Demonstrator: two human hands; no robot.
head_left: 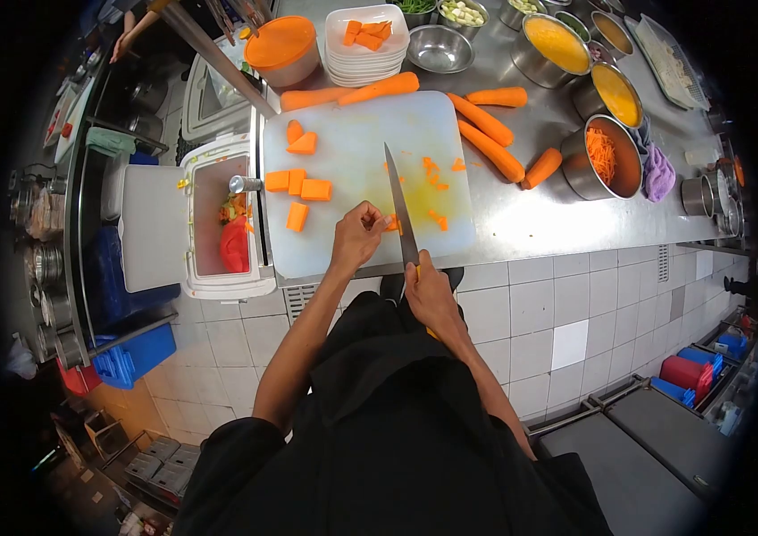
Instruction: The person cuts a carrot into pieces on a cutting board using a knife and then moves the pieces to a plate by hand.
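Right hand [430, 288] clamped on knife [401, 210] handle, blade pointing away over cutting board [352, 134]; left hand [358, 234] just beside blade, fingers pinching carrot piece [392, 223]; cut chunks [303, 189] left of left hand

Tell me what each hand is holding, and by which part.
The right hand grips the knife by its handle, blade over the cutting board. The left hand pins a carrot piece from above with its fingertips.

carrots [486, 119] orange | cutting board [352, 161] white | lid [280, 42] orange
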